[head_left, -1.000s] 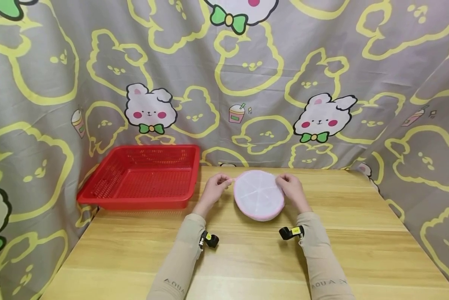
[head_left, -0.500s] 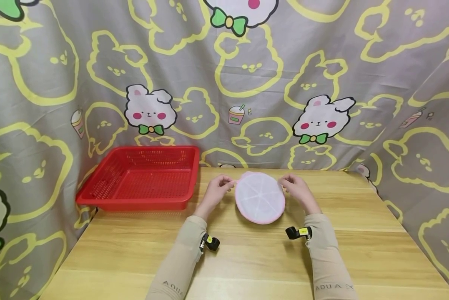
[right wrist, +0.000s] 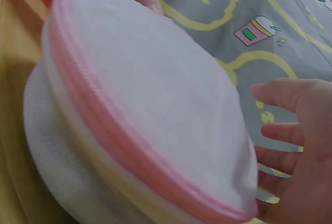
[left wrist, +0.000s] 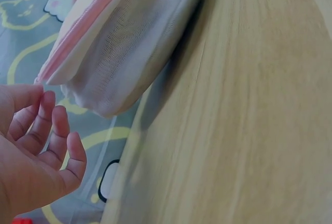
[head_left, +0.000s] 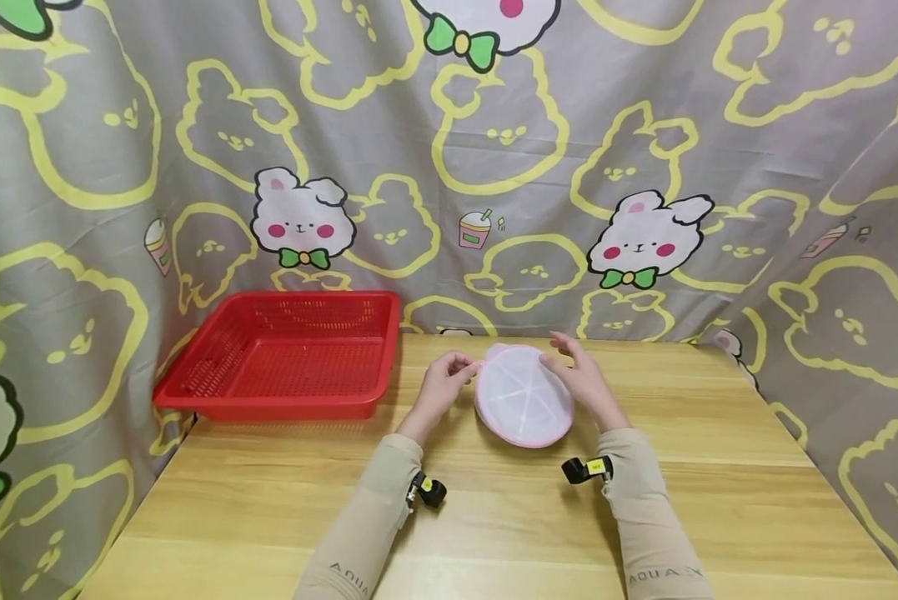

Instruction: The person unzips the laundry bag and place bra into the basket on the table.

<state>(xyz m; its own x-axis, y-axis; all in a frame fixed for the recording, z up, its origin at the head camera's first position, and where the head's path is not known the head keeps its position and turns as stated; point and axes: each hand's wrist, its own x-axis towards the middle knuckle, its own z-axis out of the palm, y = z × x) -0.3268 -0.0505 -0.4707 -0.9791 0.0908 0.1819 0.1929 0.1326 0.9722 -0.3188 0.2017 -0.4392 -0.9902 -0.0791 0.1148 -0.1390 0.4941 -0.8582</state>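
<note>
A round white mesh laundry bag (head_left: 524,400) with a pink zip band and pale spoke lines on its lid sits tilted on the table between both hands. My left hand (head_left: 443,387) is at its left edge. In the left wrist view, the thumb and index finger of the left hand (left wrist: 39,146) pinch the end of the pink zip band (left wrist: 83,27), other fingers loosely bent. My right hand (head_left: 584,385) is at the bag's upper right edge. From the right wrist, that right hand (right wrist: 306,136) appears with spread fingers, lower fingertips right at the rim.
A red perforated plastic basket (head_left: 291,408) stands at the back left of the wooden table (head_left: 486,533). Behind the table hangs a grey curtain (head_left: 411,142) printed with rabbits and yellow outlines. Small black cameras (head_left: 585,469) are strapped to both sleeved forearms.
The right hand has let go of the bag's right edge and its fingers have spread. The bag has shifted slightly right and turned, with the left hand following at its left edge.
</note>
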